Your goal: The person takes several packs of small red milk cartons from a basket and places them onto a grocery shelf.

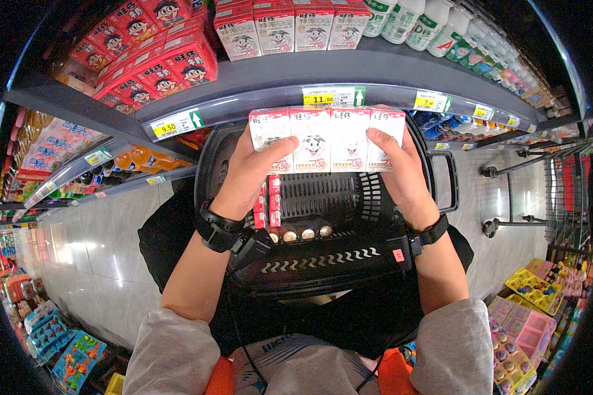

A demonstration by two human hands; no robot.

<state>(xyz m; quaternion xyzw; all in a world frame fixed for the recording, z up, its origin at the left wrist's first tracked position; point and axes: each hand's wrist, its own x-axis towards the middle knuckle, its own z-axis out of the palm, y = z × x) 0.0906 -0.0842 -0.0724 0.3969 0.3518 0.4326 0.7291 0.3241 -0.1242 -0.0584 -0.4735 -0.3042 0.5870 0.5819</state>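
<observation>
A shrink-wrapped pack of small white and red milk cartons (312,143) is held upright between both hands, its printed front towards me. My left hand (252,170) grips the pack's left end, thumb on the front; my right hand (400,165) grips the right end the same way. Fingers behind the pack are hidden. Below it stands a black plastic shopping basket (321,259), its slotted floor partly covered by the pack. Small red cartons (275,202) stand at the basket's left side, and several round-topped items (308,234) lie in a row near its front wall.
A shelf edge with price tags (333,97) runs just beyond the pack. On that shelf stand similar white cartons (279,29), red carton packs (163,74) and white bottles (427,24). Metal racks with wheels (489,172) stand at right. Boxed goods (516,340) lie at lower right.
</observation>
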